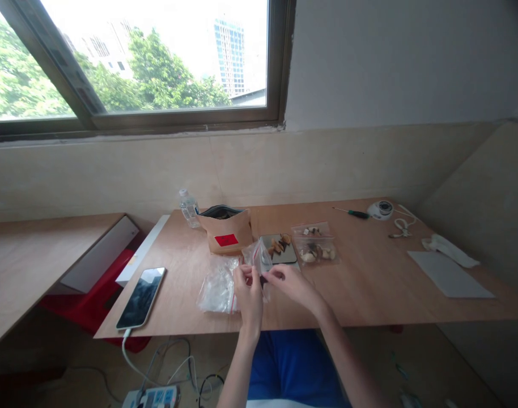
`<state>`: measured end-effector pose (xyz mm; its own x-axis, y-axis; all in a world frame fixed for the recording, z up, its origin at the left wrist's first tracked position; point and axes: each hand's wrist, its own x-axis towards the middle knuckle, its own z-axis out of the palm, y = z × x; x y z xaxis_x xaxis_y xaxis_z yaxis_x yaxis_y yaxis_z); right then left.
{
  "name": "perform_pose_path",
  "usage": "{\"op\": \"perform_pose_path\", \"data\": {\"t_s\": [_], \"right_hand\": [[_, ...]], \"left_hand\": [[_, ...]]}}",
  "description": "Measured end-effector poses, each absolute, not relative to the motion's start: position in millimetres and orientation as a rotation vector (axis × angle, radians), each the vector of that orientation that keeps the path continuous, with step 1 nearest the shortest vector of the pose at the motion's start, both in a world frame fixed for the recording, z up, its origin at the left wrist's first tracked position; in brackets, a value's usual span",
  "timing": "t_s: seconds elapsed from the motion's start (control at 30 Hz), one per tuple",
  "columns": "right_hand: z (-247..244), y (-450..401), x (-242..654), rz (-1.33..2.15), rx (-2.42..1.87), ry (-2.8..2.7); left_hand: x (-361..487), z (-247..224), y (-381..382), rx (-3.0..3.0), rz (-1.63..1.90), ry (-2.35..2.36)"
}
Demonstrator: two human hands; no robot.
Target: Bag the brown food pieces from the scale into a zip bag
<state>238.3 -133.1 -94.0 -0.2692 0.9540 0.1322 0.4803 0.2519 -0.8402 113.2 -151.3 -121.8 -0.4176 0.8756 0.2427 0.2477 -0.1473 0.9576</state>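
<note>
A small clear zip bag (258,256) with a red seal line is held up over the table's near side, between my two hands. My left hand (247,286) pinches its left edge. On the other side, the closed fingertips of my right hand (289,283) grip the bag too; a small dark patch shows by them, too small to name. A pile of clear plastic bags (219,289) lies beside my left hand. Just beyond the hands, dried mushroom pieces (280,245) rest on a flat scale-like plate (288,256). Right of it lie filled zip bags (316,249) with pale and dark pieces.
A brown paper pouch (225,229) with a red label stands open at the back, next to a plastic bottle (188,208). A phone (141,298) with a cable lies left. Rightward are a screwdriver (357,214), a white dome camera (381,209) and white paper (450,276).
</note>
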Motion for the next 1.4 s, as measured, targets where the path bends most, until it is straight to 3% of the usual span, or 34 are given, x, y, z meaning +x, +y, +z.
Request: {"op": "perform_pose_path", "data": {"t_s": [0.17, 0.33, 0.7, 0.97, 1.13, 1.27, 1.4], "right_hand": [[-130.5, -94.8, 248.4, 0.469, -1.418, -1.695], [-173.1, -61.8, 245.4, 0.060, -1.559, -1.962], [-183.1, -49.9, 232.6, -0.114, -1.649, -2.125], [-175.5, -56.8, 240.0, 0.228, -1.465, -1.993], [-130.6, -76.9, 235.1, 0.742, -1.245, -1.548], [-90.0, -95.6, 229.0, 1.243, -1.025, -1.551], [-82.8, -102.4, 225.0, 1.312, -1.065, -1.633]], "left_hand": [[107.7, -123.0, -149.7, 1.223, 1.635, 1.620], [107.2, -123.4, -149.6, 1.177, 1.653, 1.589], [104.7, -123.9, -148.5, 1.092, 1.667, 1.551], [103.4, -124.5, -147.9, 1.020, 1.646, 1.525], [104.1, -125.8, -146.8, 0.990, 1.658, 1.525], [106.8, -127.0, -146.3, 0.977, 1.629, 1.503], [110.0, -127.2, -148.9, 0.957, 1.653, 1.494]]}}
